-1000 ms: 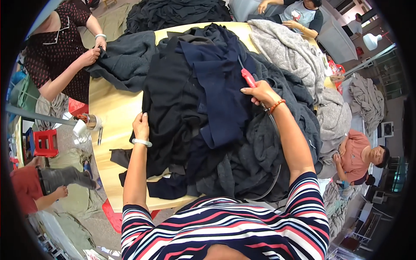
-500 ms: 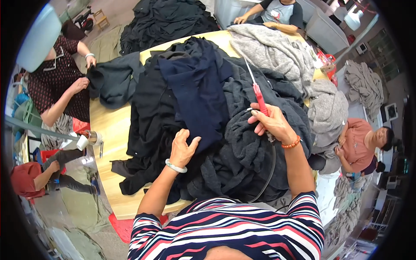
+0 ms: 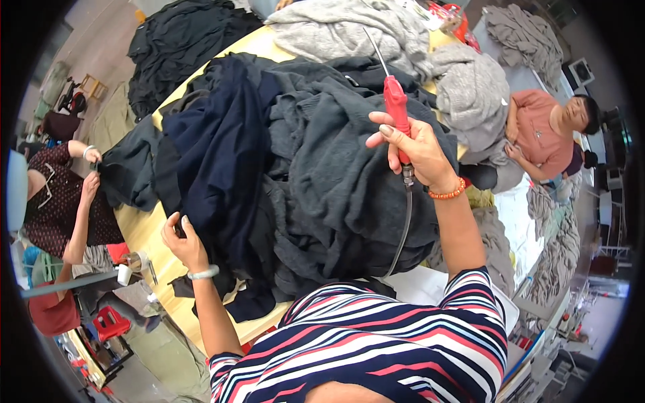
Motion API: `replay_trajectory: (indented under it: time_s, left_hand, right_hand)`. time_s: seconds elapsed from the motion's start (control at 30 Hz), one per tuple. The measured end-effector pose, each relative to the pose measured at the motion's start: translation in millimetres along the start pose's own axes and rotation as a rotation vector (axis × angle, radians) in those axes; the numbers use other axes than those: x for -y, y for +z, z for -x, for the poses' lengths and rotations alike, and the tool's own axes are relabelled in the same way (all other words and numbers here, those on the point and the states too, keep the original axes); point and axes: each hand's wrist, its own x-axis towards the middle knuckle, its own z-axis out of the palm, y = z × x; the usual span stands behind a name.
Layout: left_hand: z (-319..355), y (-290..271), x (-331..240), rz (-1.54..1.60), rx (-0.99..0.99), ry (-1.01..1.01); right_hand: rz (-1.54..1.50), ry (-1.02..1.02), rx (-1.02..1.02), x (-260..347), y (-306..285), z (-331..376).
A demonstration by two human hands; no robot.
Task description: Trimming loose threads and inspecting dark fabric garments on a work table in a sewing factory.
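A red air blow gun with a long thin metal nozzle is in my right hand, its tip pointing up and away over the pile. From its base a clear hose runs down toward my body. My left hand is at the lower left edge of a navy knit garment, thumb and fingers curled with dark cloth between them. The navy piece lies on top of a heap of dark grey knit garments, which spreads under my right hand. Black cloth pieces hang near my left wrist.
Light grey knits lie at the table's far side. A black garment heap stands beyond the table. On the left a co-worker handles a dark garment; another person in orange sits right.
The view has swung to the right. My left hand has shifted to the navy garment's left edge, and its fingers have curled. My right hand still holds the blow gun, now raised farther forward.
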Motion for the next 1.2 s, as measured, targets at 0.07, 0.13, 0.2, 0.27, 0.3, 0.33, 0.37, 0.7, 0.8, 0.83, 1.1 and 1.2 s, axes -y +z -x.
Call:
replay_trajectory:
  time_s: [0.07, 0.13, 0.2, 0.27, 0.3, 0.33, 0.37, 0.7, 0.8, 0.83, 1.1, 1.2]
  left_hand:
    - [16.4, 1.4, -51.4, 0.011, -0.055, 0.228]
    - [26.8, 11.1, -91.9, 0.01, 0.149, 0.438]
    - [39.4, 31.9, -113.0, 0.14, 0.312, 0.479]
    - [51.7, 43.8, -126.0, 0.279, 0.498, 0.511]
    - [58.5, 45.5, -137.2, 0.281, 0.551, 0.582]
    - [63.3, 47.5, -146.6, 0.285, 0.61, 0.654]
    - [70.1, 51.6, -151.7, 0.251, 0.695, 0.701]
    - [42.5, 67.9, -174.5, 0.681, 0.813, 0.316]
    - [29.4, 34.7, -183.2, 0.949, 0.733, 0.294]
    - [26.8, 21.2, -191.8, 0.957, 0.68, 0.318]
    - [29.1, -49.1, -160.0, 1.234, 0.429, 0.236]
    - [17.0, -56.5, -170.3, 1.369, 0.432, 0.059]
  right_hand:
    - [0.07, 0.011, -0.015, 8.7, -0.7, 10.5]
    - [0.143, 0.033, -0.054, 3.3, -8.0, 19.0]
    - [0.178, 0.064, -0.09, -1.5, -14.1, 28.9]
    - [0.239, 0.115, -0.097, -3.9, -16.0, 38.5]
    - [0.252, 0.109, -0.089, -5.9, -15.2, 44.5]
    - [0.252, 0.114, -0.1, -7.4, -14.2, 48.0]
    - [0.257, 0.116, -0.079, -6.6, -15.8, 50.8]
    - [0.536, 0.096, -0.16, -15.1, -26.2, 109.9]
    - [0.819, -0.136, -0.228, -39.6, 11.4, 140.6]
    - [0.969, -0.195, -0.317, -65.4, 17.3, 150.3]
    - [1.15, -0.141, -0.763, -121.6, 23.8, 173.1]
    - [1.178, -0.12, -0.906, -122.5, -20.6, 188.3]
